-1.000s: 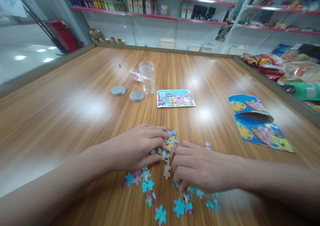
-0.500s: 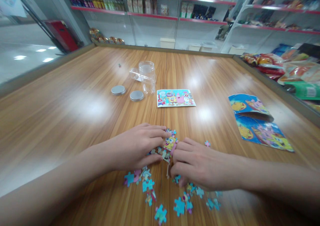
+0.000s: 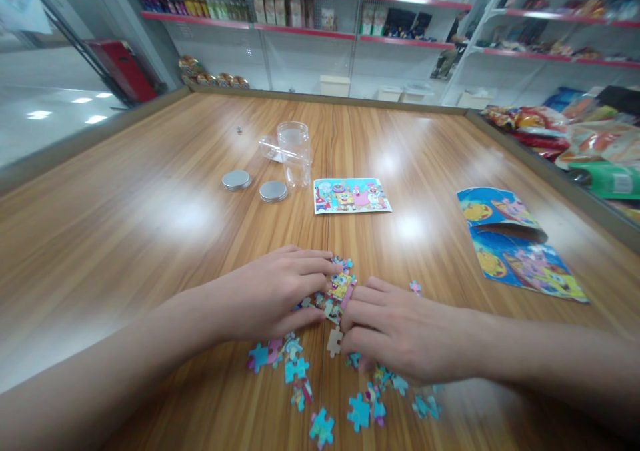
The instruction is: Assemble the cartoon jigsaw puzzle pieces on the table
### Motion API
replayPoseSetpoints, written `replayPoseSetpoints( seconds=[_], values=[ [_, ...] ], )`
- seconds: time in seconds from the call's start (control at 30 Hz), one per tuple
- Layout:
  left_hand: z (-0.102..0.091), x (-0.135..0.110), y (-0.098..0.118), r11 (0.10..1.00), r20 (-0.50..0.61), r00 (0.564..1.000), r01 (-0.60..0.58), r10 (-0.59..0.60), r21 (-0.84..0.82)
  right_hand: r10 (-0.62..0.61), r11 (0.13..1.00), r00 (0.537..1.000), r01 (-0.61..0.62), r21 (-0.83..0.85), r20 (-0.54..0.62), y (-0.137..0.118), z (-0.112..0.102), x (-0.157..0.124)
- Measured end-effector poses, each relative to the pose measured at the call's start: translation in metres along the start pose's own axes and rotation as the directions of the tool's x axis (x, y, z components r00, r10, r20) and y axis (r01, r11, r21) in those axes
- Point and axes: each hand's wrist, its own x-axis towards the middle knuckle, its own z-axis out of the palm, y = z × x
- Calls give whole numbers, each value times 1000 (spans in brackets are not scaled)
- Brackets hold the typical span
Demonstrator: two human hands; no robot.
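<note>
My left hand (image 3: 290,291) lies over a partly joined jigsaw puzzle (image 3: 341,284), fingers stretched out flat and slightly apart on its left side. The puzzle shows a yellow cartoon face; my palm and fingers hide its left part. Close on the right, my right hand (image 3: 395,328) has curled fingers, with a puzzle piece (image 3: 335,342) at its fingertips. That piece shows a plain beige side, just below the joined section. Loose blue puzzle pieces (image 3: 297,369) lie below my left hand, and several more puzzle pieces (image 3: 359,412) lie under and below my right hand.
A cartoon picture card (image 3: 353,196) lies ahead on the wooden table. Behind it are a clear plastic jar (image 3: 295,161), another lying on its side, and two silver lids (image 3: 273,191). A blue cartoon-printed packet (image 3: 520,244) is at right, near bagged goods (image 3: 545,128).
The piece at my right fingertips has turned from edge-on to showing its beige side. My right hand has shifted slightly; my left hand stays in place.
</note>
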Motion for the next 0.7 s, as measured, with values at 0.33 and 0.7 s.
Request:
replayPoseSetpoints(
  seconds=[0.33,0.7],
  values=[
    [0,0,0,1000,7,1000,2,-2,9,-4,1000,999,5,-22,36,-4,-4,3],
    [0,0,0,1000,16,1000,4,-4,8,-72,993,997,73,98,-9,0,1,1]
  ],
)
